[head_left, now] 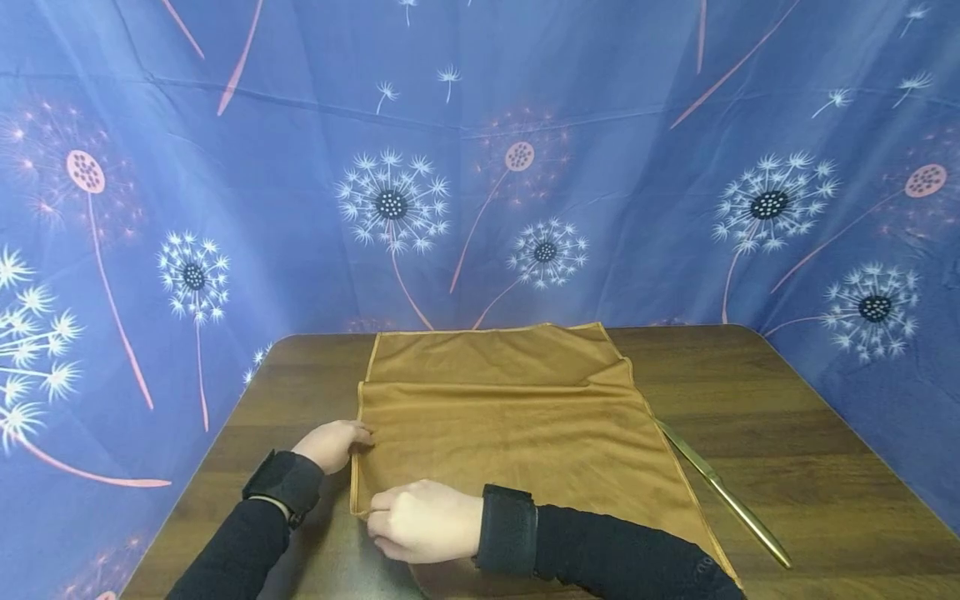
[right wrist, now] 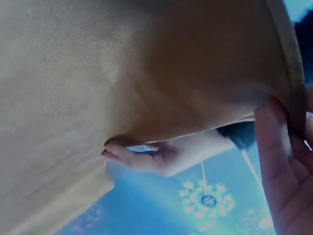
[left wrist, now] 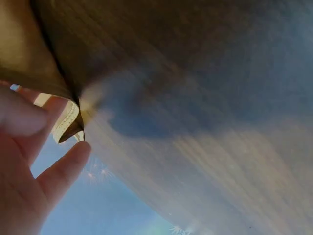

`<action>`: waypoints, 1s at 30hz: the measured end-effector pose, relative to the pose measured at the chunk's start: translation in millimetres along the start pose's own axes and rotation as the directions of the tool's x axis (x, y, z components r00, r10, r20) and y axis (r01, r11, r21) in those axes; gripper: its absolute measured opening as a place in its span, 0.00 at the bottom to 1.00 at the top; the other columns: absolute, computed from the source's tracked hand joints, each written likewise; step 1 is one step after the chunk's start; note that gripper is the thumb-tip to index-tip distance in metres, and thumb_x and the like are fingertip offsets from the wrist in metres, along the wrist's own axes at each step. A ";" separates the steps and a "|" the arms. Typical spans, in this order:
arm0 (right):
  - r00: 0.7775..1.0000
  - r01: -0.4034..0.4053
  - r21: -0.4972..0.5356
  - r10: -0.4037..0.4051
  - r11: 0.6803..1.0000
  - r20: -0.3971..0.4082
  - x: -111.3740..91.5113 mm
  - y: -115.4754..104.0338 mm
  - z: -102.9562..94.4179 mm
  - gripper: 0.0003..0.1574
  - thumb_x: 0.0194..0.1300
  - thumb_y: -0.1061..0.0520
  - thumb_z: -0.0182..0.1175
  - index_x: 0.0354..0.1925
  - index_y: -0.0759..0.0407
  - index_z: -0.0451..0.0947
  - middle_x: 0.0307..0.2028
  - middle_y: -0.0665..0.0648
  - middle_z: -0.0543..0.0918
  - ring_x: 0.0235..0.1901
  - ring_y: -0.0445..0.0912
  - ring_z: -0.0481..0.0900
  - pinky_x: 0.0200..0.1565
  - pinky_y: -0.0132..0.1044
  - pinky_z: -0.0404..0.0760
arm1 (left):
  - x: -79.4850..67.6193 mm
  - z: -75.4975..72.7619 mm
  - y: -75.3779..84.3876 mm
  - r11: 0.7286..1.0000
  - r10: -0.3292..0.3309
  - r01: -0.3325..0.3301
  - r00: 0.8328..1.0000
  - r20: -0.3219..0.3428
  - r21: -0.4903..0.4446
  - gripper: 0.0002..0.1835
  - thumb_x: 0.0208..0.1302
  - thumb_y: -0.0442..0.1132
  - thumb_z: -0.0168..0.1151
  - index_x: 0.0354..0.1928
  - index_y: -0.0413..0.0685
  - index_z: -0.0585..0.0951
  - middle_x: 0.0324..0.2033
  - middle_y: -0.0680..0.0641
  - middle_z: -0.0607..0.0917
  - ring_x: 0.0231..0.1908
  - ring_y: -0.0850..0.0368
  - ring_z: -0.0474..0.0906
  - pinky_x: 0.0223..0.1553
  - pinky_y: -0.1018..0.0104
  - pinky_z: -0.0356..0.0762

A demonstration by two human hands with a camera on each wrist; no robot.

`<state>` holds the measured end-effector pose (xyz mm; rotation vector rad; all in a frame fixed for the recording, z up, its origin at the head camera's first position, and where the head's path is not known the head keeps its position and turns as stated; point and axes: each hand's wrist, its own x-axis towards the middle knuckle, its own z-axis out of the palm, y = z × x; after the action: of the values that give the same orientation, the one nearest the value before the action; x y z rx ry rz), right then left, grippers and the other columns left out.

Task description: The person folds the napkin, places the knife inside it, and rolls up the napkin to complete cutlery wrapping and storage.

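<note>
A mustard-brown cloth napkin (head_left: 510,433) with a stitched hem lies spread over the table, with a crosswise fold line near its far end. At its left edge my left hand (head_left: 330,444) pinches the hem between thumb and fingers. My right hand (head_left: 427,521) grips the near left corner, which is lifted toward me. In the right wrist view the napkin (right wrist: 161,73) hangs between both hands, the left hand (right wrist: 151,159) on its edge farther along. The right forearm hides part of the napkin's near edge.
A gold table knife (head_left: 738,504) lies slanted to the right of the napkin, its tip at the cloth's right edge. The wooden table (head_left: 795,417) has rounded far corners. A blue dandelion-print curtain (head_left: 637,150) hangs behind and along both sides.
</note>
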<state>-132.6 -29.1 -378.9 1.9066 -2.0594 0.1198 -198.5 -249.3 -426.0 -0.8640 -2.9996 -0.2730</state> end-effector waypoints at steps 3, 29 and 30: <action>0.999 -0.029 0.160 0.031 0.987 -0.012 -9.9 7.3 -15.0 0.03 0.56 0.60 0.58 0.30 0.53 0.78 0.28 0.45 0.75 0.29 0.30 0.73 0.32 0.16 0.69 | -0.5 -1.8 -0.2 1.000 0.010 -0.010 1.000 -0.011 0.011 0.17 0.37 0.17 0.57 0.30 0.43 0.82 0.36 0.45 0.81 0.38 0.48 0.78 0.39 0.58 0.74; 0.973 0.066 0.415 0.033 0.907 -0.227 -86.1 31.6 -133.1 0.12 0.55 0.71 0.50 0.36 0.60 0.75 0.31 0.49 0.74 0.29 0.33 0.69 0.35 0.19 0.69 | 6.9 -2.7 1.2 0.999 0.023 -0.022 1.000 0.009 -0.036 0.09 0.44 0.29 0.64 0.28 0.46 0.75 0.24 0.53 0.78 0.25 0.57 0.76 0.26 0.62 0.73; 0.969 0.073 0.408 0.032 0.910 -0.246 -88.0 32.4 -137.7 0.12 0.57 0.70 0.49 0.37 0.60 0.74 0.31 0.49 0.74 0.30 0.34 0.69 0.36 0.20 0.69 | 6.7 -2.1 0.8 0.999 0.035 -0.034 0.999 0.013 -0.037 0.09 0.45 0.28 0.63 0.28 0.46 0.75 0.24 0.53 0.78 0.25 0.57 0.76 0.26 0.62 0.73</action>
<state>-134.9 97.0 -270.0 2.0180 -1.9531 0.8098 -203.9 -245.4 -423.4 -0.9236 -2.9982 -0.3247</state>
